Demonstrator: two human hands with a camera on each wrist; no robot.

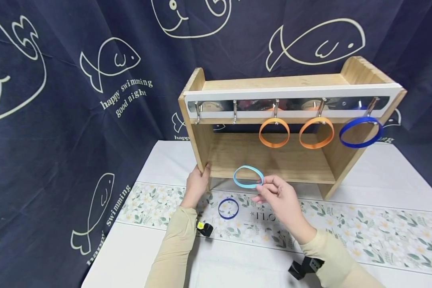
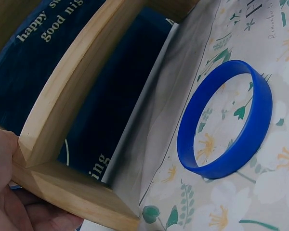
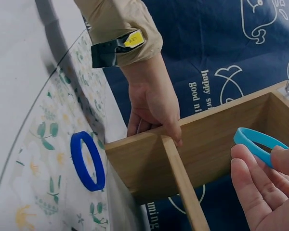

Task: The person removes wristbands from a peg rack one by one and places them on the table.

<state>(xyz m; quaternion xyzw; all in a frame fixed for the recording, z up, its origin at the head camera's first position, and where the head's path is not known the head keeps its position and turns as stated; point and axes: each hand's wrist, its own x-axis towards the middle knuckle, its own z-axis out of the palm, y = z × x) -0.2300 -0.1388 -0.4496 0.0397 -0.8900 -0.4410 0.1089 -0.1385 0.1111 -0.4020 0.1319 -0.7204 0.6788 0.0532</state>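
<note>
A light blue wristband (image 1: pixel 249 186) is pinched between the thumb and fingers of my right hand (image 1: pixel 278 196), in front of the wooden shelf's lower board. My left hand (image 1: pixel 197 183) grips the lower left side of the wooden shelf (image 1: pixel 273 160), thumb on the inner face, as the right wrist view shows. Flat on the table between my forearms lies a dark blue wristband (image 1: pixel 228 209), large in the left wrist view. Two orange wristbands (image 1: pixel 274 145) and a blue wristband (image 1: pixel 361 144) hang from hooks on the shelf's front rail; the two leftmost hooks (image 1: pixel 198 112) carry nothing.
The white tablecloth (image 1: pixel 147 232) has a floral strip across it under the shelf. Behind stands a navy curtain (image 1: pixel 122 120) with fish drawings. Black camera mounts (image 1: pixel 304 268) are strapped to both wrists.
</note>
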